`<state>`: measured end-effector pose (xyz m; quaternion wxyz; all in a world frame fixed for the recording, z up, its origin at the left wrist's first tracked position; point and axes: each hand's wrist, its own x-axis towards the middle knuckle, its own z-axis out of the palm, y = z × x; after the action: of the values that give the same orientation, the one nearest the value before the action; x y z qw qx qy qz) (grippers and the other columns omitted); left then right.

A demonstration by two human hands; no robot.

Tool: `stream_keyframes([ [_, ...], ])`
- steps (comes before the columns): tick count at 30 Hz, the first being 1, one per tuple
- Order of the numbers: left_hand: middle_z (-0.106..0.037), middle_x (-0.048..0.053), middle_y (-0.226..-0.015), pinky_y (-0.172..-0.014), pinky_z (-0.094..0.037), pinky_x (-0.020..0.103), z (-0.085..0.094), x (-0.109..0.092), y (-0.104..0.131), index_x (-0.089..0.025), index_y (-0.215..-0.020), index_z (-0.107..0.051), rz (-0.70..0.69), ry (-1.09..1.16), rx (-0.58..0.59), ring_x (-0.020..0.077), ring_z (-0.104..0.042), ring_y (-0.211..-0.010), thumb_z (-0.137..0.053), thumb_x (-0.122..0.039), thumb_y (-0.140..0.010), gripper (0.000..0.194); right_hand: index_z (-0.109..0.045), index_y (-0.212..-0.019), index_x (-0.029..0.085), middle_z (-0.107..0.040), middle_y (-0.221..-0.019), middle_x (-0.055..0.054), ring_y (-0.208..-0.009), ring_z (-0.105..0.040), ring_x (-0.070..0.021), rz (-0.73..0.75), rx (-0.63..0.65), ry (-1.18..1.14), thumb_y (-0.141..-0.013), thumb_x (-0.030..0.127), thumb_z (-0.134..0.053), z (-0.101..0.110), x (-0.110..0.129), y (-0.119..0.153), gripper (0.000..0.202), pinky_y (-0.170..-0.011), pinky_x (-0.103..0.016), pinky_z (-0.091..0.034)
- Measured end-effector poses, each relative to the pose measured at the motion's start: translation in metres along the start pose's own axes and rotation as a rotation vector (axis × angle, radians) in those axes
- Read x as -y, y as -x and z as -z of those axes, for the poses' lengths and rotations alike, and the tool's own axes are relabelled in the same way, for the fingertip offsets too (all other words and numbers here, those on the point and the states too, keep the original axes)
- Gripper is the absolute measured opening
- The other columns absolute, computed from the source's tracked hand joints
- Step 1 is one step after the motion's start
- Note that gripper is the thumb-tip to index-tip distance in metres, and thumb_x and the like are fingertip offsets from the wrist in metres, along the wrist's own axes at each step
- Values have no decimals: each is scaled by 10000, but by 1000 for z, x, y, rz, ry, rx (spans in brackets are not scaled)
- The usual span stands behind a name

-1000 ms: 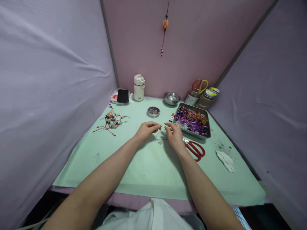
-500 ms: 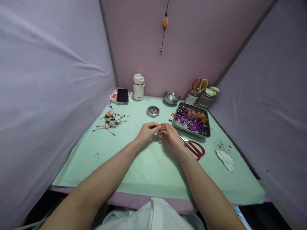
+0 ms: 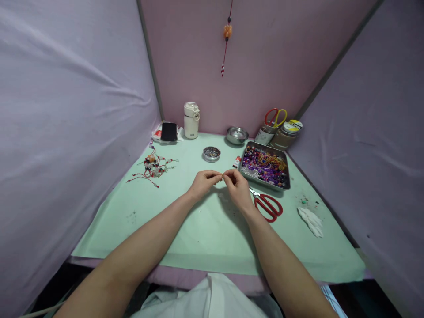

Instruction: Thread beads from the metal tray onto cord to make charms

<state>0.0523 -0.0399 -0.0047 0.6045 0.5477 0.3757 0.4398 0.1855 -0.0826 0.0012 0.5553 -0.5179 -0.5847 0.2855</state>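
Note:
Above the middle of the green tabletop [image 3: 198, 240], my left hand [image 3: 204, 182] and my right hand [image 3: 236, 186] meet fingertip to fingertip. Both are pinched closed, and whatever lies between the fingertips is too small to name. Just right of my right hand lie red-handled scissors [image 3: 268, 206], their blades partly hidden behind the wrist. Beyond it stands a metal tray [image 3: 265, 187] of purple, clear and orange beads and strings. A small round dish [image 3: 211, 154] of tiny beads sits beyond my left hand.
Strung bead pieces [image 3: 154, 168] lie at the left. A white bottle [image 3: 191, 120], a dark phone [image 3: 169, 132], a metal bowl [image 3: 236, 135] and jars [image 3: 266, 134] line the back. A crumpled white cloth [image 3: 310, 221] lies at right. A beaded cord [image 3: 227, 32] hangs on the back wall.
My right hand's fingers have curled into a tighter pinch against my left fingertips. The small yellow-green bit seen between the hands before is now hidden. My left hand has barely moved.

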Motion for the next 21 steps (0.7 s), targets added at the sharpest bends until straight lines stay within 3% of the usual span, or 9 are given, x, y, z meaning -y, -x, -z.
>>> stream_keyframes([
  [7, -572, 15, -657, -596, -362, 225, 1, 0, 0, -102, -800, -715, 163, 290, 72, 61, -446, -593, -783, -349, -599, 326, -541, -842, 197, -577, -776, -10, -690, -502, -143, 27, 40, 69, -842, 327, -501, 1, -3, 0, 136, -665, -272, -394],
  [12, -598, 28, -692, -594, -374, 217, 4, -2, -3, -98, -774, -698, 178, 326, -5, 58, -468, -599, -798, -304, -585, 297, -518, -991, 205, -556, -762, 6, -636, -485, -130, 2, 11, 43, -832, 332, -517, 1, -8, -1, 204, -620, -264, -392],
  [21, -611, 31, -707, -586, -396, 183, 5, -3, -6, -82, -778, -685, 211, 414, -36, 42, -489, -601, -778, -209, -617, 226, -568, -742, 182, -553, -654, 6, -579, -444, -121, -23, 60, 116, -806, 349, -542, 3, 0, 0, 180, -576, -256, -359],
])
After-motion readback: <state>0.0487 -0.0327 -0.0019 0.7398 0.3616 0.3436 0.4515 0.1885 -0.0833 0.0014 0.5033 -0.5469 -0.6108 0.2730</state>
